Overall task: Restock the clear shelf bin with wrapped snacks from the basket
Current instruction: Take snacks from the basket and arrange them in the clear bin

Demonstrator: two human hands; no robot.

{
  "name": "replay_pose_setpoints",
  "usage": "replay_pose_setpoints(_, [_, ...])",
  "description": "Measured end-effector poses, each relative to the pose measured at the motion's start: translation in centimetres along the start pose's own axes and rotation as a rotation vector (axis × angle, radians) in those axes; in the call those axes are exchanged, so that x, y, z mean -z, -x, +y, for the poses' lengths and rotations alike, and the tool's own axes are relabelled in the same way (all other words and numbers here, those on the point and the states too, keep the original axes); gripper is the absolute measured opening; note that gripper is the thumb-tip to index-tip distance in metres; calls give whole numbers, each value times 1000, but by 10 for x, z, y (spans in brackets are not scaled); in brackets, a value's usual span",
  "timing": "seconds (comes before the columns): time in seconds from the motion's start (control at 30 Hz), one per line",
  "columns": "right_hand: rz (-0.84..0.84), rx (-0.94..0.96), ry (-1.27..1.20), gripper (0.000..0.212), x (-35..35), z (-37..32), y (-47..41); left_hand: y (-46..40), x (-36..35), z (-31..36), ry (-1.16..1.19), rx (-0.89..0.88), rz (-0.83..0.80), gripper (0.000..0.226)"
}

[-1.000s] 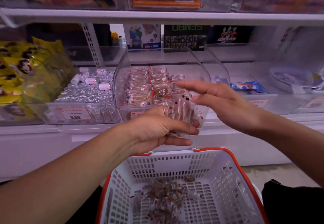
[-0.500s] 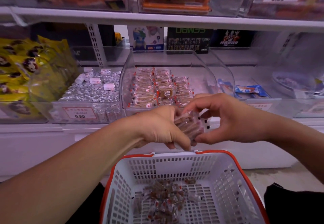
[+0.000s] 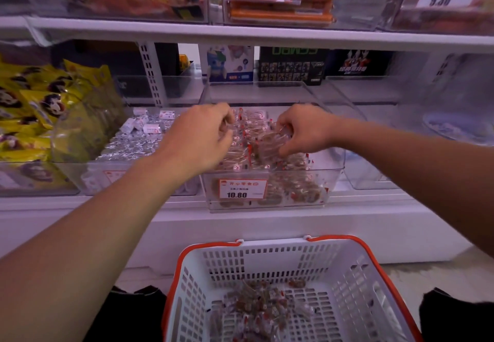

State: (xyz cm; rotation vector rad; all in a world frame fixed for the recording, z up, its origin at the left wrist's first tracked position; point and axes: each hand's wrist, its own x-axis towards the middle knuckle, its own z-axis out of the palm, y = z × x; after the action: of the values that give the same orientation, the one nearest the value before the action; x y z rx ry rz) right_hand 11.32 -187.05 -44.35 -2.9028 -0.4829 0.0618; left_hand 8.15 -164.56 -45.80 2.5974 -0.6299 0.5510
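Both hands up inside the clear shelf bin [image 3: 270, 181], above its 10.80 price tag [image 3: 242, 188]. Left hand [image 3: 199, 138] over the bin's left half, fingers curled down onto the wrapped snacks [image 3: 250, 138], pinching at clear wrappers as far as could be made out. Right hand [image 3: 304, 130] over the bin's right half, fingers clamped round a small bunch of the same snacks, pressed low against the pile. Bin well stocked already, rows reaching toward its back wall, packets showing through its front. Basket [image 3: 331, 266] directly below the bin, a loose heap of snacks [image 3: 256, 307] left on its floor. By the look of it, well past halfway, with several more handfuls to lift.
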Motion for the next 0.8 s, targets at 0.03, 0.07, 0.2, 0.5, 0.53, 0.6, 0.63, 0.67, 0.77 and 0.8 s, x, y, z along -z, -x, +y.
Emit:
replay_pose_setpoints(0.03, [-18, 4, -3, 28, -8, 1, -6, 0, -4, 0, -104, -19, -46, 14])
replay_pose_setpoints(0.07, [-14, 15, -14, 29, -14, 1, -10, 0, -7, 0, -196, -40, -82, 14])
replay_pose_setpoints(0.2, [91, 80, -16, 48, -32, 0, -21, 0, -11, 2, -415, -133, -201, 16])
replay_pose_setpoints(0.5, [-163, 259, 402, 70, -35, 10, -33, -12, -17, 6, -628, -139, -431, 26])
replay_pose_setpoints(0.53, [-235, 253, 403, 70, -35, 11, -35, -14, -16, 6, -633, -136, -455, 28])
replay_pose_setpoints(0.6, [-306, 242, 385, 71, -36, 10, -36, -15, -16, 8, -647, -139, -488, 31])
replay_pose_setpoints(0.63, [-306, 238, 367, 72, -37, 9, -36, -15, -15, 9, -649, -142, -497, 31])
replay_pose_setpoints(0.67, [-292, 233, 354, 73, -38, 8, -37, -15, -15, 9, -647, -140, -503, 30])
replay_pose_setpoints(0.77, [-239, 204, 378, 74, -41, 3, -40, -15, -15, 9, -635, -123, -513, 30])
replay_pose_setpoints(0.8, [-233, 192, 394, 74, -42, 2, -41, -15, -15, 9, -628, -118, -512, 30])
